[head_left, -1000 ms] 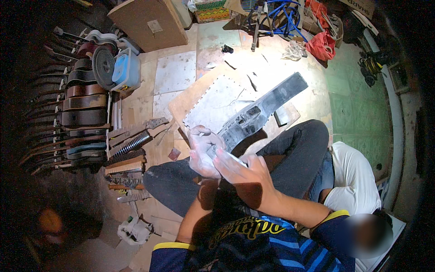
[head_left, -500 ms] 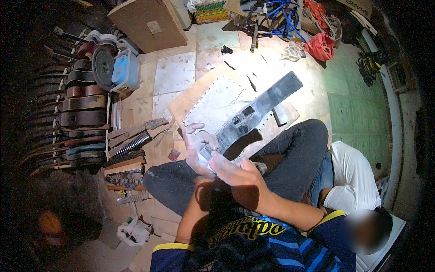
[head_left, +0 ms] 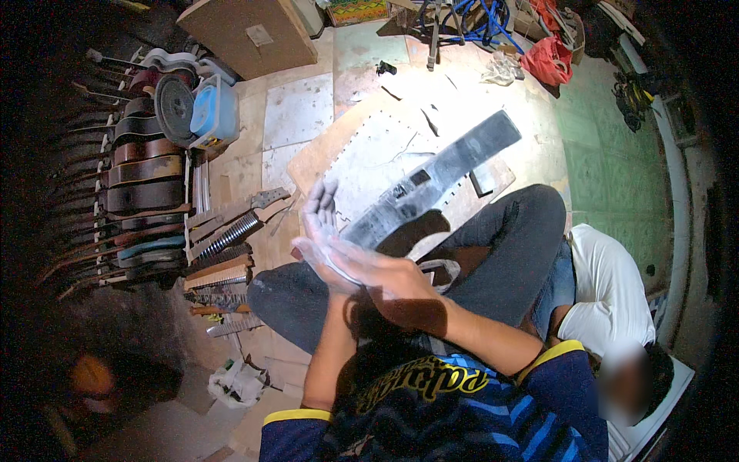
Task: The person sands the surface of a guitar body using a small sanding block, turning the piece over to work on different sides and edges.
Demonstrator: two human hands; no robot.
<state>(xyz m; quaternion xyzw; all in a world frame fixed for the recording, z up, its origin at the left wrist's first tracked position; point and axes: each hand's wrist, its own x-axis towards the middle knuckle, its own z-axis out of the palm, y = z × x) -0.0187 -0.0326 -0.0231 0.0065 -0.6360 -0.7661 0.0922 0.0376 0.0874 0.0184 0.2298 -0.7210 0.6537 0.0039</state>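
A long dark workpiece [head_left: 469,150], coated in pale dust, lies diagonally with rectangular cutouts in its middle, above a pale board [head_left: 362,165] with a toothed edge. At the workpiece's near end my left hand [head_left: 327,242] is raised, dusty, its fingers stretched upward and slightly bent. My right hand [head_left: 381,273] lies across the left palm, fingers smeared by motion; whether anything is between the palms I cannot make out.
Guitars [head_left: 146,173] line the left, beside a blue bin [head_left: 204,112] and several necks [head_left: 235,231]. A cardboard panel [head_left: 246,38], red bag [head_left: 546,65] and blue hoses [head_left: 485,23] lie behind. A person in white [head_left: 608,285] lies at my right.
My left hand's fingers have straightened from a curl and point further upward. My right hand has swept leftward across the left palm. The view has shifted slightly, raising the scene in frame.
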